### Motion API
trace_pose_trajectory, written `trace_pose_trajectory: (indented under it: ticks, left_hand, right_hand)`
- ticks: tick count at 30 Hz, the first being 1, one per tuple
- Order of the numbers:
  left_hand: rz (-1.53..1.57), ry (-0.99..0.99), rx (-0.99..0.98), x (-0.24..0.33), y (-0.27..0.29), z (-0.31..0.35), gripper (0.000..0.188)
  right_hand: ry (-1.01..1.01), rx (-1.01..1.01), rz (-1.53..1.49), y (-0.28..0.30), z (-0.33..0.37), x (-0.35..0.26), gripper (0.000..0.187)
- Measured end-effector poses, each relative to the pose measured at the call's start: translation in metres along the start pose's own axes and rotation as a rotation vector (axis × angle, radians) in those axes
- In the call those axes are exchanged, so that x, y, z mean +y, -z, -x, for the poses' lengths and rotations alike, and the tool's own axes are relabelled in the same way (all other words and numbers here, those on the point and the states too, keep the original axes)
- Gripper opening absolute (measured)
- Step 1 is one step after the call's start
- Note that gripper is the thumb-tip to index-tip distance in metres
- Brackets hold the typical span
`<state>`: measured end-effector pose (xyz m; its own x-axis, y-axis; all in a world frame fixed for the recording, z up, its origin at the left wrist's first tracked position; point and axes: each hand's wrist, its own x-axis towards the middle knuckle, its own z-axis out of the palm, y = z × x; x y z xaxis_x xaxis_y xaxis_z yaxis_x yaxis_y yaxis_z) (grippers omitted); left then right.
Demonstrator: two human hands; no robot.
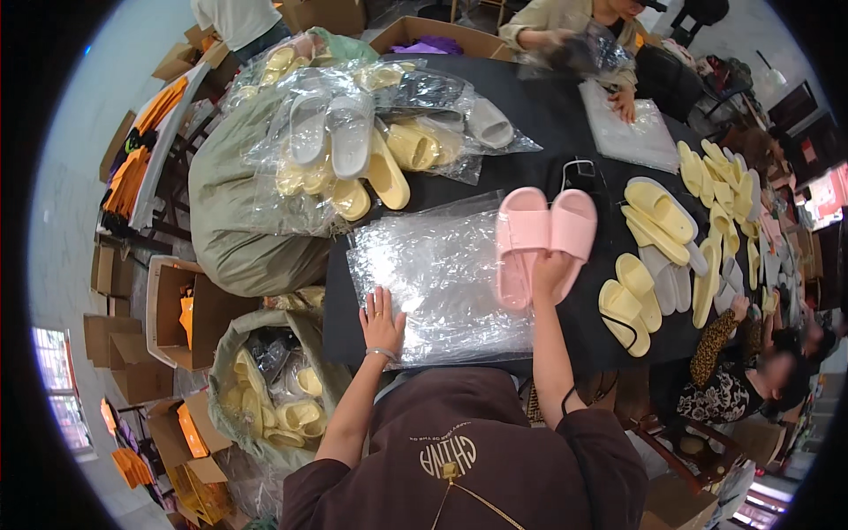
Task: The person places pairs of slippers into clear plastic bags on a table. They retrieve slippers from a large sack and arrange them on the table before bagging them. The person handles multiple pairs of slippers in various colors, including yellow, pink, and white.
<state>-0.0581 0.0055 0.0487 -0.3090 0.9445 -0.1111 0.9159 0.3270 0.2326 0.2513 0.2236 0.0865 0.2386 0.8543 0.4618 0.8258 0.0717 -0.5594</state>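
A pair of pink slide slippers is in my right hand, whose fingers close around them near the heel ends. The slippers sit side by side, toes pointing away from me, over the right edge of a stack of clear plastic bags. My left hand lies flat with fingers spread on the near left corner of that stack. The bags rest on a black-covered table and catch bright glare. What the slippers touch underneath is hidden.
Bagged grey and yellow slippers pile up at the far left beside a large green sack. An open sack of yellow slippers stands at near left. Loose yellow slippers line the right side. Across the table, a person's hand rests on more bags.
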Motion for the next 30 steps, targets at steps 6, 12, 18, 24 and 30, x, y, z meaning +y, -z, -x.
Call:
trace_pose_trajectory:
  ticks: [6,12,18,24,30]
  left_hand:
    - [0.01,0.007,0.03,0.001,-0.004,-0.001,0.068]
    - [0.059,0.049,0.03,0.016,0.002,-0.003,0.067]
    - [0.401,0.041,-0.23,-0.02,-0.043,-0.014,0.063]
    - [0.374,0.129,-0.2,-0.003,-0.026,-0.007,0.055]
    - [-0.016,0.011,0.096,0.017,-0.006,-0.002,0.053]
  right_hand:
    - [0.187,0.426,-0.128,0.075,-0.028,-0.042,0.031]
    - [0.317,0.402,-0.373,0.104,-0.009,-0.121,0.037]
    - [0.304,-0.508,-0.64,0.009,0.108,-0.173,0.03]
    - [0.401,-0.672,-0.238,-0.048,0.151,-0.138,0.022]
    - [0.066,-0.643,0.118,-0.027,0.091,-0.085,0.021]
